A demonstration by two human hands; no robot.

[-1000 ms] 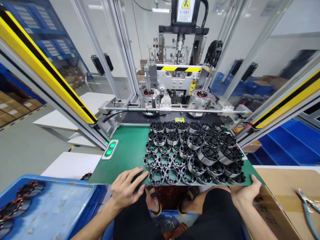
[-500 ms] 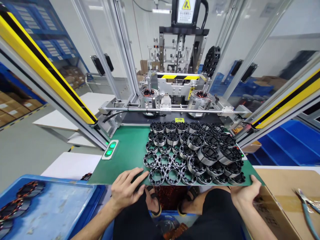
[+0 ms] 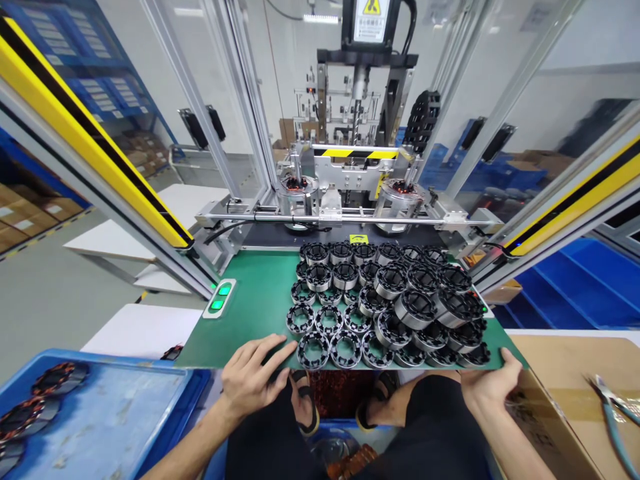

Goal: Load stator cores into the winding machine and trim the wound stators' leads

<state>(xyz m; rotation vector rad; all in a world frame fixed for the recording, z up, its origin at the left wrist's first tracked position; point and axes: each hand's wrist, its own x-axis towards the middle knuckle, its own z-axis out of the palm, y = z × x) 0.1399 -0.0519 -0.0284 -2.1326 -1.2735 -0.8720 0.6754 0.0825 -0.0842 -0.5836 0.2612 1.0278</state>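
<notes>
My left hand point(image 3: 253, 375) rests on the front edge of the green work surface point(image 3: 255, 300), fingers spread and flat, just left of the nearest black-and-silver stator ring point(image 3: 313, 349). My right hand point(image 3: 491, 385) curls over the front right corner of the same surface, fingers bent round the edge. Many stator rings point(image 3: 390, 300) lie stacked over the middle and right of the surface. Neither hand holds a ring.
A winding machine point(image 3: 350, 180) with two fixtures stands behind the surface, flanked by yellow light-curtain posts point(image 3: 90, 140). Green buttons point(image 3: 220, 297) sit at the surface's left. A blue tray point(image 3: 100, 420) with wound stators is at lower left; a cardboard box point(image 3: 560, 400) and pliers point(image 3: 613, 407) at right.
The hands have stayed in place. The machine's cable chain and carriage shifted between one second ago and now.
</notes>
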